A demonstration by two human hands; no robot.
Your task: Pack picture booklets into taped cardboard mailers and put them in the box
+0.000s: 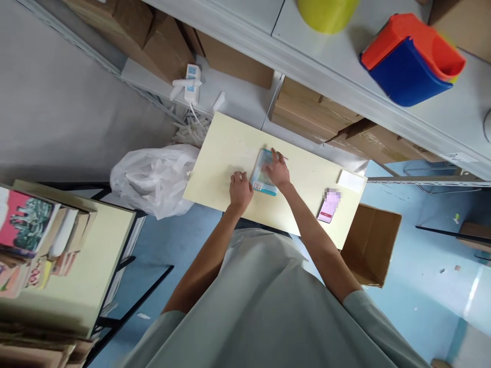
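Observation:
A flat rectangular packet (258, 176) with a see-through front, blue edges and a barcode label lies on the pale yellow table (295, 153). My right hand (278, 171) rests across the packet's upper right part, fingers spread over its surface. Just left of the packet, my left hand (241, 190) sits on the tabletop with bent, slightly parted fingers. Its thumb side is close to the packet's left edge; whether it touches is unclear. Neither hand visibly grips anything.
A phone (326, 212) and a white card-like piece (351, 180) lie at the table's right end. Left stands a white plastic bag (153, 179); an open carton (372, 245) is at right. Shelving behind holds cartons (307, 110), a power strip (192, 84) and a red-blue holder (410, 64).

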